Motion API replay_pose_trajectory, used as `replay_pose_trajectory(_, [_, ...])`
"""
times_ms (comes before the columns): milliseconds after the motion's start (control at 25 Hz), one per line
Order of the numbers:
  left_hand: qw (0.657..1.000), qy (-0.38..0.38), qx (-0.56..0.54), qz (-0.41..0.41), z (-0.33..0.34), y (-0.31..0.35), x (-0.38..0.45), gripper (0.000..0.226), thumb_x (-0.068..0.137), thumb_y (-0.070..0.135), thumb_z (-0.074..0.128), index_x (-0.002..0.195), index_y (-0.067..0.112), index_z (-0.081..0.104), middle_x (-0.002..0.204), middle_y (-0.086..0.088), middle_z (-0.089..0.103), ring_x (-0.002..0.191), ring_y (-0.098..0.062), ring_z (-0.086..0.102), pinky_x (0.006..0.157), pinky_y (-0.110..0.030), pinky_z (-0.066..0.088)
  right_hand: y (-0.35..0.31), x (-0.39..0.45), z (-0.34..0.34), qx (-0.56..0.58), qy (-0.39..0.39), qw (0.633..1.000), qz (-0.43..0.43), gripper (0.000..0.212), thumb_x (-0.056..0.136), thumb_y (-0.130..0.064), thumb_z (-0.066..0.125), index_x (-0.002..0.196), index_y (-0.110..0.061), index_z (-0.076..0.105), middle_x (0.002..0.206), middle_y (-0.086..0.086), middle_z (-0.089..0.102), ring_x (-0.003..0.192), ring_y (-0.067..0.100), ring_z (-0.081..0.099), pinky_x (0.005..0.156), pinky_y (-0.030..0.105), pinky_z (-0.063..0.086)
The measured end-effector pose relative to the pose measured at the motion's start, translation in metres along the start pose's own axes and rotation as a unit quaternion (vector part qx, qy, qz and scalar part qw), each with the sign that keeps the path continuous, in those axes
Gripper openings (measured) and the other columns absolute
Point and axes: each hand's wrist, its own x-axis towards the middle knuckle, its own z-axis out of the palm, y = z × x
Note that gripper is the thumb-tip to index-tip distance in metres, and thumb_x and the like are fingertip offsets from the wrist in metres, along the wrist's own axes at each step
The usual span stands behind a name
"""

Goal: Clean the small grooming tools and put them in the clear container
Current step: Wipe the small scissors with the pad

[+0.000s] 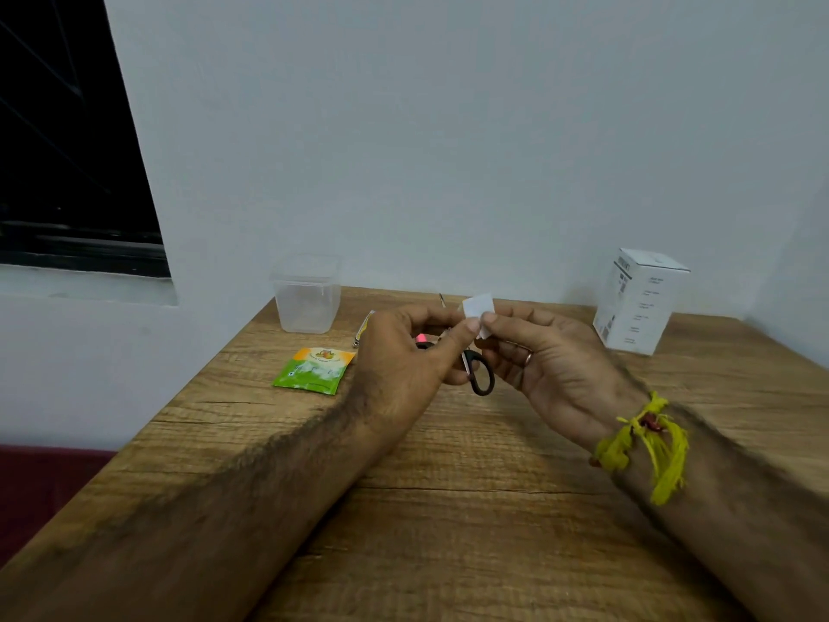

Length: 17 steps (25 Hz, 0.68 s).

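Both your forearms reach in from the near edge of the wooden table [448,509] and meet above its middle, hands raised a little off the surface. Your left hand [403,352] is turned with its back toward you, fingers curled in and thumb pushed forward, clenched around a small pair of scissors [477,372]; the dark finger loop hangs out below the thumb and the thin metal tip pokes up past your knuckles toward the wall. Your right hand [551,365] faces palm inward, wrist bent, with a yellow thread band [646,446] tied around the wrist and a ring on one finger. Its thumb and forefinger pinch a small white wipe [477,307], held right against the left thumb tip and the scissors' blade area; the other fingers are loosely curled. A small pink-tipped item [421,338] shows just behind your left fingers, but what it is cannot be told. The clear container [307,298] stands open at the far left of the table near the wall, well apart from your hands. A green and orange sachet [314,370] lies flat between it and your left wrist. A white box [637,303] stands upright at the far right.
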Motion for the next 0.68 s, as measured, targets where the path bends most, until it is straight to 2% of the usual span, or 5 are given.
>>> replay_pose_trajectory(80, [1.0,-0.002,0.021,0.003,-0.001,0.0,0.0,0.009,0.087,0.015,0.078,0.094,0.01,0.077,0.081,-0.005,0.076,0.057,-0.02,0.072,0.055,-0.032,0.061,0.001,-0.001,-0.002,-0.021,-0.006,1.0,0.003,0.013,0.085,-0.004,0.072,0.098,-0.003,0.072,0.081,0.006,0.074,0.072,0.012,0.066,0.068,0.022,0.055])
replay_pose_trajectory(200, [0.998,-0.021,0.065,0.005,-0.006,-0.001,0.002,0.002,0.088,0.017,0.078,0.089,0.017,0.077,0.078,-0.001,0.076,0.056,-0.021,0.073,0.059,-0.036,0.063,-0.002,-0.003,-0.004,-0.111,-0.032,0.993,-0.027,0.02,0.085,-0.003,0.073,0.105,-0.001,0.071,0.091,0.013,0.075,0.077,0.018,0.068,0.073,0.028,0.057])
replay_pose_trajectory(400, [0.996,-0.04,0.08,-0.014,-0.008,-0.003,0.005,0.002,0.087,0.016,0.078,0.088,0.017,0.076,0.077,-0.001,0.076,0.06,-0.024,0.074,0.062,-0.041,0.064,-0.003,-0.001,-0.012,-0.169,-0.05,0.983,-0.059,0.018,0.085,0.001,0.072,0.103,-0.002,0.073,0.093,0.015,0.076,0.075,0.022,0.068,0.068,0.029,0.056])
replay_pose_trajectory(560, [0.998,-0.032,0.048,-0.025,-0.009,-0.007,0.008,0.005,0.087,0.015,0.077,0.091,0.013,0.078,0.081,-0.006,0.076,0.065,-0.03,0.075,0.058,-0.034,0.059,-0.005,-0.001,-0.012,-0.139,-0.059,0.987,-0.061,0.008,0.086,0.005,0.068,0.09,0.0,0.072,0.095,0.022,0.074,0.077,0.025,0.068,0.069,0.03,0.057])
replay_pose_trajectory(680, [0.999,-0.024,0.022,-0.039,-0.008,-0.007,0.007,0.004,0.089,0.013,0.075,0.091,0.01,0.077,0.081,-0.006,0.076,0.063,-0.027,0.073,0.056,-0.028,0.057,-0.002,0.0,-0.011,-0.151,-0.057,0.983,-0.087,0.013,0.087,0.01,0.065,0.084,-0.001,0.072,0.093,0.024,0.074,0.08,0.027,0.07,0.072,0.031,0.058])
